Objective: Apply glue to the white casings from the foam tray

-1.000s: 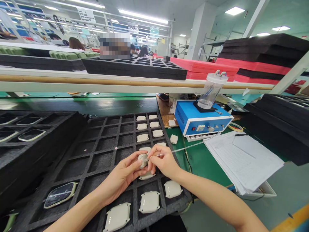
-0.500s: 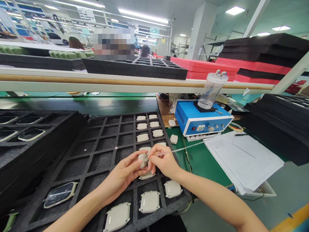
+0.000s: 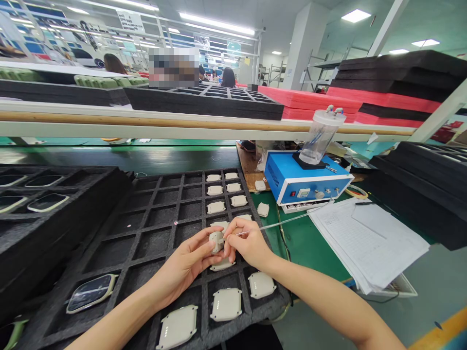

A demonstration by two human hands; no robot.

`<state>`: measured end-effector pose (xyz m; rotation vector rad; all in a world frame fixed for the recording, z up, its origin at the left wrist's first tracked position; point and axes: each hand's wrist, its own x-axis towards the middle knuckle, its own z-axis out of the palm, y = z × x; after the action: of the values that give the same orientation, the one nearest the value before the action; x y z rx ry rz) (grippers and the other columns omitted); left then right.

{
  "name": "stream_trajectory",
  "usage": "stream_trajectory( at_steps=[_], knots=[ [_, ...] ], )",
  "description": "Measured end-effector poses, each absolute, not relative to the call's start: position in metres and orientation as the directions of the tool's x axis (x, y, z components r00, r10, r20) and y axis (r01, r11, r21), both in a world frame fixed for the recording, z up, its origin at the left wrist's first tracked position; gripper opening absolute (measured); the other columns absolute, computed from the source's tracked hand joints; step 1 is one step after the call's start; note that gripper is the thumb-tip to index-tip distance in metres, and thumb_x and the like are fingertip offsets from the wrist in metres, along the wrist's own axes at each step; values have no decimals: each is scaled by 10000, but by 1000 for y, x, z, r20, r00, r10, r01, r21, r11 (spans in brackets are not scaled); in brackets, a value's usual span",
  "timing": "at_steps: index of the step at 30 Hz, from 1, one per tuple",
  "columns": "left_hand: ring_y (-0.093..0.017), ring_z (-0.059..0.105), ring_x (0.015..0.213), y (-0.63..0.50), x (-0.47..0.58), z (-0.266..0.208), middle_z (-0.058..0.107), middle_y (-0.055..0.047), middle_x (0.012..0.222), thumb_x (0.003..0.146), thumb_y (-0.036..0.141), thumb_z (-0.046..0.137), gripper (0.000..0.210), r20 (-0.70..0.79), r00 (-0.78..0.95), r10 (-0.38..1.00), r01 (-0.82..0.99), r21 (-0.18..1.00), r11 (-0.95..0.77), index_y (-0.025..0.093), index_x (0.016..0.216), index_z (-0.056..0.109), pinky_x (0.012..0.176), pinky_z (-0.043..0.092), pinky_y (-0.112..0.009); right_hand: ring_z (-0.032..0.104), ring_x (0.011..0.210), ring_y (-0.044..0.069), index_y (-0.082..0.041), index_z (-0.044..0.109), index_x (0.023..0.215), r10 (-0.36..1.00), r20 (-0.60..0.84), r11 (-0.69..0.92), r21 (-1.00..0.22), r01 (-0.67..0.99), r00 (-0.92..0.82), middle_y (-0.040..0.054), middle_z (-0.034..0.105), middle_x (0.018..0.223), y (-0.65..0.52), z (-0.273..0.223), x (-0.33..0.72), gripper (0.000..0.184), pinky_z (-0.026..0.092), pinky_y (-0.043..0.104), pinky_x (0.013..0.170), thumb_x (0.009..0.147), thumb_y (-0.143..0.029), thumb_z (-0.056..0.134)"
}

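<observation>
My left hand (image 3: pixel 184 265) holds a small cream plastic casing (image 3: pixel 216 240) above the black foam grid tray (image 3: pixel 153 233). My right hand (image 3: pixel 248 243) pinches a thin clear tube tool (image 3: pixel 280 223), its tip touching the casing. The tube runs right toward the blue dispenser box (image 3: pixel 304 182), which carries a clear canister (image 3: pixel 321 136). Several cream casings (image 3: pixel 226 304) lie in the tray's right-hand cells. A casing with a dark screen (image 3: pixel 91 294) lies in a near left cell.
A second black foam tray (image 3: pixel 40 218) with screened parts is stacked at left. A stack of papers (image 3: pixel 365 243) lies at right, by black foam trays (image 3: pixel 426 189). A shelf rail (image 3: pixel 182 124) with black and red foam crosses behind. Two loose casings (image 3: pixel 262 209) sit on the green mat.
</observation>
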<state>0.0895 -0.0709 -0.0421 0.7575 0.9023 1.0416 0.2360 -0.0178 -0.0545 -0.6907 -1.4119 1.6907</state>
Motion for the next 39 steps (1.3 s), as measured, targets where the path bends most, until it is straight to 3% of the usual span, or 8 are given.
stream_trajectory(
  at_steps=[39],
  knots=[
    [-142,595,869,-68,88,-49,626,-46,963,826,219,543,314,-227,249,941,-362,880,308,191,1137,508,862,449,-290,467,284,79,-164,495,630,848,89,-52,-967,-250,-522,-59,564,412,-18,-53,237,44,386,171,325,604,-130,482]
  ],
)
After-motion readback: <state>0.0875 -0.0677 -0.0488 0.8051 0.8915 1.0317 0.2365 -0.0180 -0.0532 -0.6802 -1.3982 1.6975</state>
